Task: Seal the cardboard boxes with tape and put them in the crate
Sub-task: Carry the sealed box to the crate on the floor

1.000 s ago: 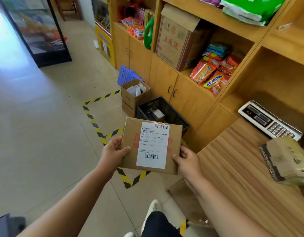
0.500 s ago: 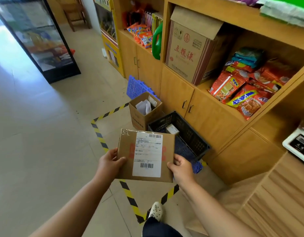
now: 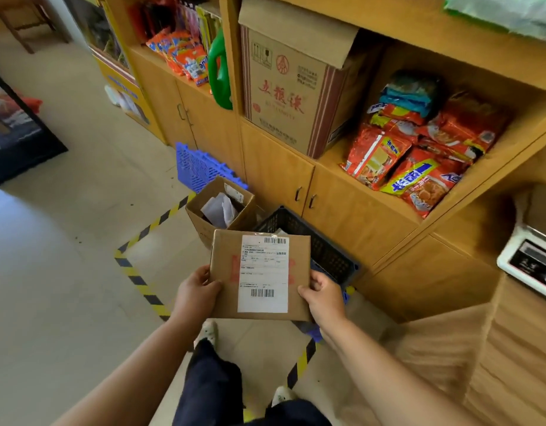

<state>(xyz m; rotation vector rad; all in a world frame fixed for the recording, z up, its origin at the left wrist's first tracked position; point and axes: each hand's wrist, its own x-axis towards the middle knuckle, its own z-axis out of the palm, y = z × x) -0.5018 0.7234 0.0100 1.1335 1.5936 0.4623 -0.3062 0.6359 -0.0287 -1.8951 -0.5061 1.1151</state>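
A flat cardboard box [image 3: 225, 278] with a white shipping label faces up in front of me. My left hand [image 3: 196, 295] grips its left edge and my right hand [image 3: 322, 298] grips its right edge, thumbs on top. The box hangs in the air, partly over the near end of a black plastic crate [image 3: 330, 252] that stands on the floor by the cabinet. The box hides most of the crate's inside; a pale item shows at its far rim.
An open cardboard box [image 3: 222, 204] with papers stands left of the crate, a blue plastic panel [image 3: 198, 167] behind it. Wooden cabinets and shelves with snack bags rise behind. A wooden counter [image 3: 495, 348] with a scale [image 3: 529, 262] is at right. Yellow-black tape marks the floor.
I have stepped closer to the crate, still holding the box in both hands. The counter has slid to the right edge of view and the crate now lies just behind the box.
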